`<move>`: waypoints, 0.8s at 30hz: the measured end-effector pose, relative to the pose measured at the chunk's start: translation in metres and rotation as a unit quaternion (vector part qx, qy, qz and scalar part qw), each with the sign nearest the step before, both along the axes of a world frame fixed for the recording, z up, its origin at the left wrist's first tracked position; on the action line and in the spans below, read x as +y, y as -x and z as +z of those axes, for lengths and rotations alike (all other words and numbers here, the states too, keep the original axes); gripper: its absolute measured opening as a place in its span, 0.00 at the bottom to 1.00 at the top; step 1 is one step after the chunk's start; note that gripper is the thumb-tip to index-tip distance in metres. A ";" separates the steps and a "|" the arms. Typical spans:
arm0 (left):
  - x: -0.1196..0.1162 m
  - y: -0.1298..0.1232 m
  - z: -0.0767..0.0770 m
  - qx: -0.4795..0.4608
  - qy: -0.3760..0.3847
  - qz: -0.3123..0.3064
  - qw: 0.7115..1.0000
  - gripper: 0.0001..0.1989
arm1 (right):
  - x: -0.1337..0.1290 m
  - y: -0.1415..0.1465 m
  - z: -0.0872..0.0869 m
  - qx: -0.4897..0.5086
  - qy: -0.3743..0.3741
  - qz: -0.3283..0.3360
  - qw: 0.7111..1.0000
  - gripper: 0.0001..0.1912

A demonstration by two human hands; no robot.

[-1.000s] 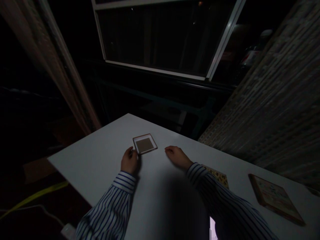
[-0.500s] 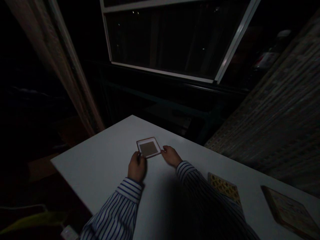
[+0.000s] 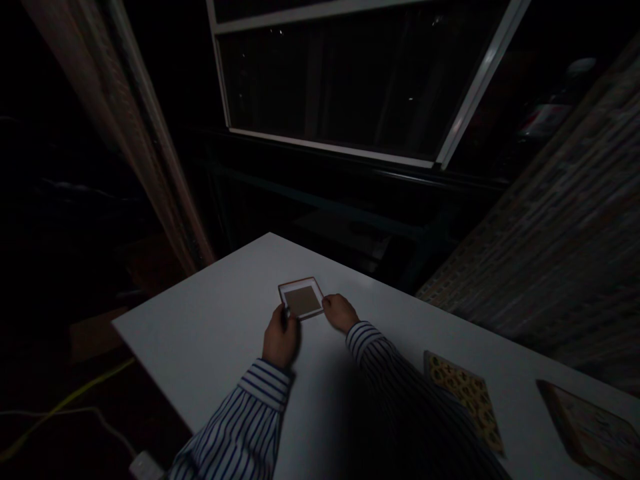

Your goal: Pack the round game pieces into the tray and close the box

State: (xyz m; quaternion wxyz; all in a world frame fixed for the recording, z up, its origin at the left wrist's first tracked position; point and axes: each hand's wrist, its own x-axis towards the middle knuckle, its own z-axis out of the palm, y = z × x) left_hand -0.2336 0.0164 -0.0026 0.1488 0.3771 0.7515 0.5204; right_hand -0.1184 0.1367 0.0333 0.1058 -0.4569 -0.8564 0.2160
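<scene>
A small square frame (image 3: 303, 299) with a thin brown rim, a white inner border and a brown middle panel is on or just above the white table (image 3: 210, 313); I cannot tell which. My left hand (image 3: 281, 337) is closed at its near left corner, with a dark patch between thumb and fingers. At the right corner, my right hand (image 3: 340, 312) pinches the rim between thumb and curled fingers. Both arms wear striped sleeves.
To the right lie a yellow patterned booklet-like item (image 3: 465, 393) and a brown-edged board (image 3: 590, 427). A window (image 3: 330, 87) and curtains (image 3: 560, 233) stand beyond the table. A white plug or adapter (image 3: 145, 465) with a cable is at lower left.
The view has shifted slightly, moving everything a little right and down. My right hand's fingers have closed more tightly on the frame's corner. The frame has barely moved on the table.
</scene>
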 end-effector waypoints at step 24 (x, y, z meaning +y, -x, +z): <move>-0.001 -0.001 0.000 -0.151 -0.107 0.029 0.982 0.20 | -0.009 -0.026 0.023 0.093 0.024 -0.017 0.995 0.17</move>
